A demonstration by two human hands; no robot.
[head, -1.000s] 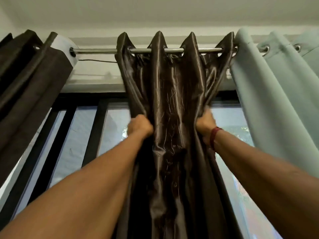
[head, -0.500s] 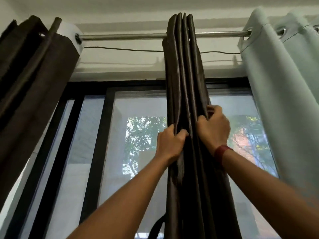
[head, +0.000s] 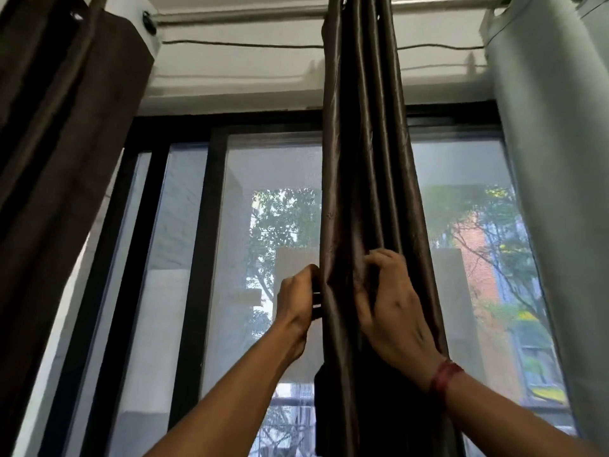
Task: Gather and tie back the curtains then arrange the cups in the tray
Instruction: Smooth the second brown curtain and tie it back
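A shiny dark brown curtain (head: 362,159) hangs from the metal rod (head: 237,15), bunched into a narrow column of folds at the middle of the window. My left hand (head: 296,301) pinches its left edge at mid height. My right hand (head: 392,308), with a red band at the wrist, presses and grips the folds from the right side. A dark strap-like piece shows between my left fingers and the curtain edge. No cups or tray are in view.
A matte dark brown curtain (head: 66,133) hangs bunched at the left. A pale grey-green curtain (head: 553,159) hangs at the right. Black window frames (head: 197,258) and screened glass lie behind, with trees and buildings outside. A thin wire (head: 237,45) runs under the rod.
The brown curtain went from spread pleats to a tight bunch. Both hands have slid lower down the folds, and the view has moved closer to the window.
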